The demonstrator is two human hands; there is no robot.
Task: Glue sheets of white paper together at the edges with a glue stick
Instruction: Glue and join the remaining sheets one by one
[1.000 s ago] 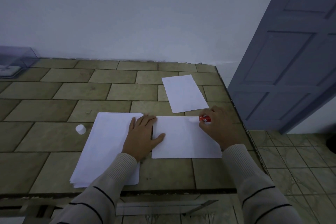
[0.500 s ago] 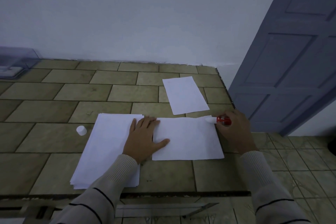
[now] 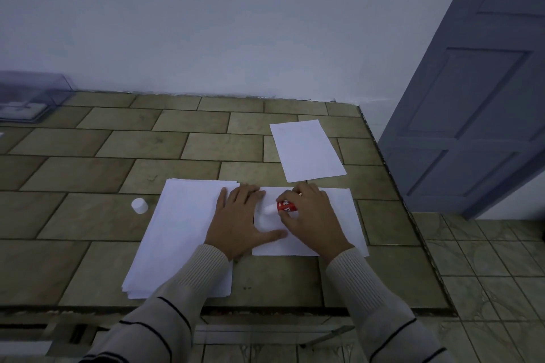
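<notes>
The right hand (image 3: 309, 221) has swung back. Half a second ago it held the glue stick (image 3: 284, 206) at the sheet's (image 3: 342, 215) one o'clock corner. Now the white tip sits near the sheet's nine o'clock edge, just beside the left hand (image 3: 240, 221). I'd judge the top edge is coated and the left edge comes next.

The right fingers pinch the stick's red barrel. The left hand hasn't budged: flat, fingers spread, palm on the stack (image 3: 182, 230) and thumb pinning the sheet.

The cap (image 3: 139, 206) stands at nine o'clock of the stack, apart from it. Another sheet (image 3: 306, 150) lies at twelve o'clock.

The barrel carries white writing on red, too small to read.
</notes>
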